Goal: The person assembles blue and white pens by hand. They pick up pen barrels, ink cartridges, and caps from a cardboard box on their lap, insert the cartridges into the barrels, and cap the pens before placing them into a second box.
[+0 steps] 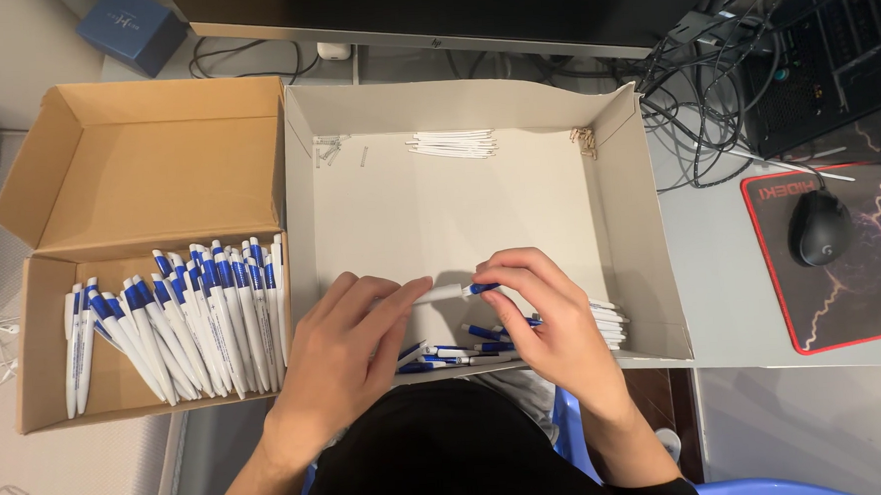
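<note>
Head view: a white and blue pen [452, 292] is pinched at both ends by the left hand [351, 345] and right hand [548, 317], fingers closed. It looks light, stiff and smooth, best held mid-barrel.

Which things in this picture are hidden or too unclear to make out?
Head view:
- Pen between both hands: its middle shows, its ends are covered by the left hand and right hand.
- Loose pen parts in the grey tray: partly under the hands.
- Small pieces in the tray's far corner: too small.
</note>
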